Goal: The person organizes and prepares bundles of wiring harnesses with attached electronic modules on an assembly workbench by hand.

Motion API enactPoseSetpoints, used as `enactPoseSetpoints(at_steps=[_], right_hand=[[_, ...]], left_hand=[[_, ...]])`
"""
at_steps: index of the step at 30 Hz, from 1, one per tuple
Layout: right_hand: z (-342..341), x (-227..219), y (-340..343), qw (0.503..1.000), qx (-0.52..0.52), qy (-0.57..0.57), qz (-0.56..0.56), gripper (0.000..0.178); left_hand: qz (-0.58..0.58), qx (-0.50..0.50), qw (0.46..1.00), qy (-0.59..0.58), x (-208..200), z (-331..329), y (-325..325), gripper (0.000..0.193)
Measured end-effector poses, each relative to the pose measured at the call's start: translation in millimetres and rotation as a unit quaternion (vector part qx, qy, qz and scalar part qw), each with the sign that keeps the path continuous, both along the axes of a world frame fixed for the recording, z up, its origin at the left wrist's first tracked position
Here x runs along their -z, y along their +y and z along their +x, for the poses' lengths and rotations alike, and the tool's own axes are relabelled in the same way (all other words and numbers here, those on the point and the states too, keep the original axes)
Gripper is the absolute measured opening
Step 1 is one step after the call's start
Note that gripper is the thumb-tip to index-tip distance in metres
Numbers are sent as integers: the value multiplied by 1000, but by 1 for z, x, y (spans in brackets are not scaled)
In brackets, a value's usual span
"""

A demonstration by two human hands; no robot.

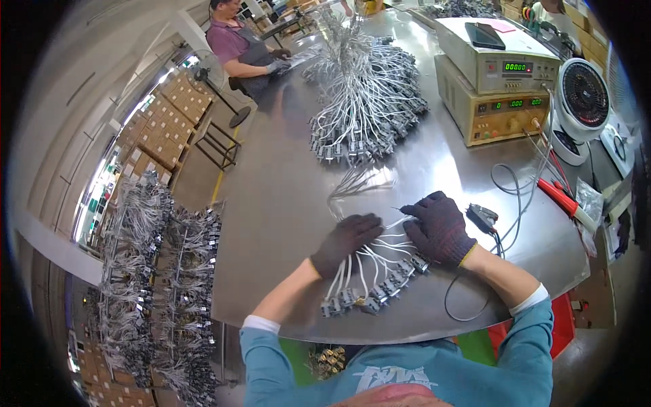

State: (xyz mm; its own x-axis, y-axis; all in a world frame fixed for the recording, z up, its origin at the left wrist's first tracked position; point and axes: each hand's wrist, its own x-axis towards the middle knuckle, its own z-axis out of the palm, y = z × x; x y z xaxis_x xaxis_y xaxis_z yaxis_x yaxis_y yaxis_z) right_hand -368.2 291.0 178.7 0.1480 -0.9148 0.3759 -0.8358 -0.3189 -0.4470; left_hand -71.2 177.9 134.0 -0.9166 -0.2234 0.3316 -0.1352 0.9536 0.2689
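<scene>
A small fan of white wires (365,264) lies on the metal table in front of me, each wire running to a grey block-shaped connector (388,286) near the table's front edge. My left hand (347,245), in a dark knitted glove, is closed over the wires on their left side. Gloved the same way, my right hand (441,229) grips the wires' far ends, its fingertips curled at a thin wire tip. Its palm hides part of them. Just right of that hand rests a black-and-silver clip (481,218) on a dark cable.
Farther back is a large heap of wired connectors (366,102). Two stacked meters (498,74), a white fan (583,102) and a red-handled tool (559,198) are on the right. A co-worker (244,54) handles wires at the far left. Racks of wired connectors (135,271) stand left.
</scene>
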Motion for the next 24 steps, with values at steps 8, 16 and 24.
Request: enactPoseSetpoints(at_steps=[8, 16, 24], right_hand=[[-28, 0, -9, 1000, 15, 1, -10, 32], [-9, -3, -22, 1000, -11, 16, 2, 32], [1, -1, -35, 1000, -12, 16, 6, 32]], left_hand=[[103, -13, 995, 9, -15, -48, -3, 70], [1, -27, 999, -17, 16, -29, -28, 97], [-28, -34, 999, -3, 9, -17, -36, 96]])
